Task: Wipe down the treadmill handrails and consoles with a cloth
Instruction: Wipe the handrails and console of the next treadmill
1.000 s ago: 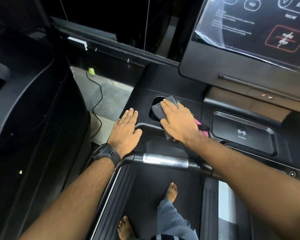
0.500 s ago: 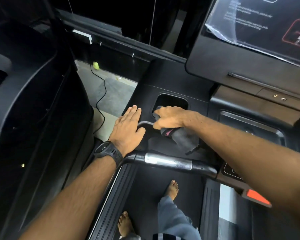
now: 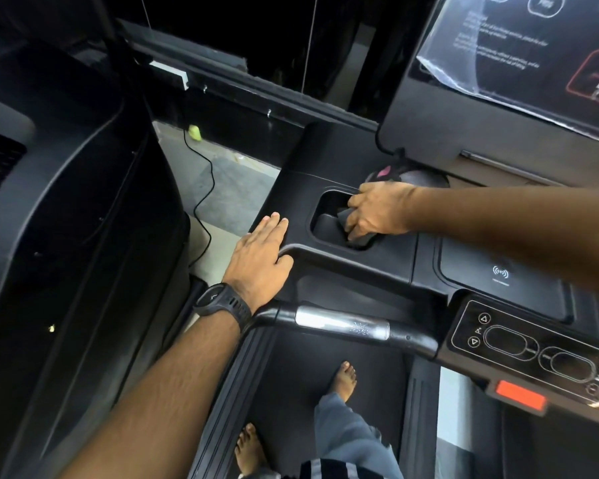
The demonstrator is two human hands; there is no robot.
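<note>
The cloth (image 3: 421, 177), judged soft and light, is best held bunched, as it is gripped by the right hand (image 3: 377, 212) in the recess (image 3: 327, 224); the left hand (image 3: 256, 261) is laid flat.

A dark cloth (image 3: 362, 242) is bunched in the recess (image 3: 329, 221) of the console (image 3: 325, 160) at centre; a cable (image 3: 211, 174) is laid across the floor (image 3: 232, 202).

hands (image 3: 258, 259) (image 3: 377, 210) 2 | cloth (image 3: 419, 177) 1, it seems, partly hidden | watch (image 3: 222, 300) 1 | bare feet (image 3: 343, 380) (image 3: 249, 447) 2 | screen (image 3: 533, 46) 1

Wireless symbol (image 3: 500, 271) on console pad (image 3: 536, 295)
</note>
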